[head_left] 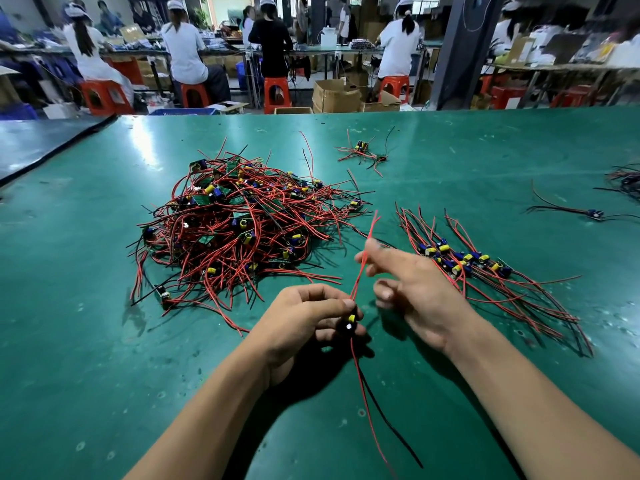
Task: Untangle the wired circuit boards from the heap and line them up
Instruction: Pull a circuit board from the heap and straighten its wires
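Note:
A tangled heap [235,223] of small circuit boards with red and black wires lies on the green table, left of centre. To its right, a lined-up row of boards [464,261] has its wires fanned out. My left hand [304,320] pinches one small board [350,322] with a yellow part above the table. Its red wires [363,261] rise up between my hands; a red and a black wire hang down towards me. My right hand [412,289] is beside those upper wires, fingers spread and blurred, fingertips at the wires.
A small cluster of boards [363,152] lies further back. A single board with wires [594,213] lies at the right, and more wires [627,178] are at the right edge. People sit at benches beyond the table's far edge [346,114].

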Demonstrator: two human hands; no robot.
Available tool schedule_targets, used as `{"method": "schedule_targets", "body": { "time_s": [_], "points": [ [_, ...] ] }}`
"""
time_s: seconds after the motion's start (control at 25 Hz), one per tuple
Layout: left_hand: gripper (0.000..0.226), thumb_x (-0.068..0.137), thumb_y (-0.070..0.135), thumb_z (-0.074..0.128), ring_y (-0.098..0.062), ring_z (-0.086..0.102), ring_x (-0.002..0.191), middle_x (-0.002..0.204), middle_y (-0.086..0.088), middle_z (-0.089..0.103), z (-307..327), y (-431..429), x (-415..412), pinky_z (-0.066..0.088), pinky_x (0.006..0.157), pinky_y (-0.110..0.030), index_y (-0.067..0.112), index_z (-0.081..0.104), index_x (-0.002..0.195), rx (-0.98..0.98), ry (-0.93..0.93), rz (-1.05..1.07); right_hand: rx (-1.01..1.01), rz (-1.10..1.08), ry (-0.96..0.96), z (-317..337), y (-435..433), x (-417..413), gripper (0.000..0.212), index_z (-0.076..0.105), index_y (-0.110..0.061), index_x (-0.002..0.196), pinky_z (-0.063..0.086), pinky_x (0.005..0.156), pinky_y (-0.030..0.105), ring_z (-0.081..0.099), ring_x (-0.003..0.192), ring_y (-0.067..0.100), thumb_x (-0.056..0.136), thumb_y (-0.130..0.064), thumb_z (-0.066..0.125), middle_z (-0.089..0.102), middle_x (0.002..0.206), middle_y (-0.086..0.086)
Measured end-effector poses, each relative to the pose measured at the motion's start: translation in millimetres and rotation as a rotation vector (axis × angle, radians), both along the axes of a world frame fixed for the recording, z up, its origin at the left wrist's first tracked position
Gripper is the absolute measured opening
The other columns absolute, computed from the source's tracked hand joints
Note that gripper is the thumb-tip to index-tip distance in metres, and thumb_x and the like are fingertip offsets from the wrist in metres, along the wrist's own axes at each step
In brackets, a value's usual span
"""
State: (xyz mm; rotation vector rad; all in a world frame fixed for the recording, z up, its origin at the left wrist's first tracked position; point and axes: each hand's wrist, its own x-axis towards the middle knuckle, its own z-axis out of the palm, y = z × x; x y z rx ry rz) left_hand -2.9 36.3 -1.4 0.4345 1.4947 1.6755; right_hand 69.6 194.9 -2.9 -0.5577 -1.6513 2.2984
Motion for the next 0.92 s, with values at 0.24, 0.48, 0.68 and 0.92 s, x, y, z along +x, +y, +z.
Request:
{"method": "schedule_targets", "body": {
  "time_s": [0.24, 0.48, 0.68, 0.92],
  "points": [
    [0.006, 0.087, 0.003, 0.064, -0.023, 0.066, 0.061, 0.076, -0.017, 0.067, -5, 1, -1, 0.057, 0.061, -0.029, 0.001, 0.062, 0.082, 0.051, -0.018, 0.035, 0.258, 0.070, -0.091, -11, -10, -1, 0.023, 0.075, -0.014, 0.093, 0.033, 0.043, 0.020, 0.038, 0.036, 0.013, 0.085, -0.036, 0.075, 0.048, 0.051, 0.002],
    [0.009, 0.077, 0.009, 0.070, -0.021, 0.066, 0.059, 0.078, -0.016, 0.068, -4, -2, 1, 0.049, 0.054, -0.022, 0.004, 0.063, 0.078, 0.022, 0.043, -0.115, -0.081, -0.342, 0.076, -2, 16, -7, 0.024, 0.068, -0.005, 0.083, 0.024, 0.035, 0.017, 0.031, 0.035, 0.004, 0.097, -0.023, 0.062, 0.052, 0.061, -0.004],
    [0.008, 0.084, 0.004, 0.068, -0.022, 0.066, 0.059, 0.078, -0.017, 0.068, -1, -2, 1, 0.053, 0.054, -0.023, 0.004, 0.064, 0.077, 0.012, -0.012, -0.071, -0.112, -0.376, 0.047, -1, 15, -7, 0.032, 0.066, -0.005, 0.082, 0.025, 0.034, 0.018, 0.032, 0.036, 0.005, 0.098, -0.033, 0.061, 0.045, 0.063, -0.003],
    [0.033, 0.099, 0.023, 0.053, -0.022, 0.073, 0.070, 0.091, -0.017, 0.074, -1, 11, 1, 0.060, 0.062, -0.029, 0.006, 0.074, 0.080, 0.172, -0.117, 0.251, 0.430, -0.050, -0.085, -5, -28, 1, 0.030, 0.069, -0.018, 0.095, 0.045, 0.046, 0.022, 0.056, 0.050, 0.007, 0.076, -0.035, 0.084, 0.064, 0.073, -0.004]
  ]
}}
